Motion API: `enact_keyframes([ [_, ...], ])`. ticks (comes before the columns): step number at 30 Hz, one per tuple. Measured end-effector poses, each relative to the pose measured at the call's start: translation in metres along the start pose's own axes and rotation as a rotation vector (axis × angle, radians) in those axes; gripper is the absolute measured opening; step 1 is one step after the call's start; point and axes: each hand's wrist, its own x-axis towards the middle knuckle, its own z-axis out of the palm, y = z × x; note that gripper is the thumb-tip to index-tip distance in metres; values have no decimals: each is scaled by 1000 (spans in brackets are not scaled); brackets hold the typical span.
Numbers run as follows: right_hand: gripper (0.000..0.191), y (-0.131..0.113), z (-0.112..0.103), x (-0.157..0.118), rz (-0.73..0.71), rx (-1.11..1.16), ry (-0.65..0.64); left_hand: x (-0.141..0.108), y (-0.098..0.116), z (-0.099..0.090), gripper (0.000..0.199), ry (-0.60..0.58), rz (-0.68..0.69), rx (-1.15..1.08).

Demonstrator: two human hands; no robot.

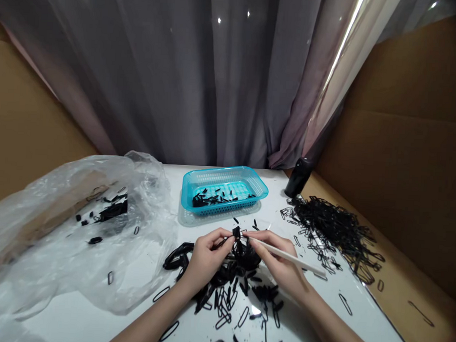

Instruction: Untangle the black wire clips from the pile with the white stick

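Note:
Near the middle of the white table, my left hand (pixel 206 258) pinches a small black piece (pixel 236 232) between thumb and fingers. My right hand (pixel 280 256) is closed round a slim white stick (pixel 294 256), its tip close to that piece. The two hands almost meet there. Below and between them lies a heap of black parts (pixel 223 276), some chunky, some thin and short. Loose black oblong loops (pixel 223 320) are scattered nearer to me. What exactly the black piece is cannot be made out.
A turquoise basket (pixel 263 190) holding small black pieces stands behind my hands. To the right are a black cylindrical container (pixel 298 178) and a large pile of black loops (pixel 329 223). A crumpled clear plastic bag (pixel 76 265) spreads over the left. Cardboard walls (pixel 406 148) flank the table.

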Motion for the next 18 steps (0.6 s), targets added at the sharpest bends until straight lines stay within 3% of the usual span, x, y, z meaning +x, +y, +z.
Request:
enact_keyframes([
  [18, 26, 6, 6, -2, -394, -281, -86, -2, 1, -1, 25, -43, -17, -38],
])
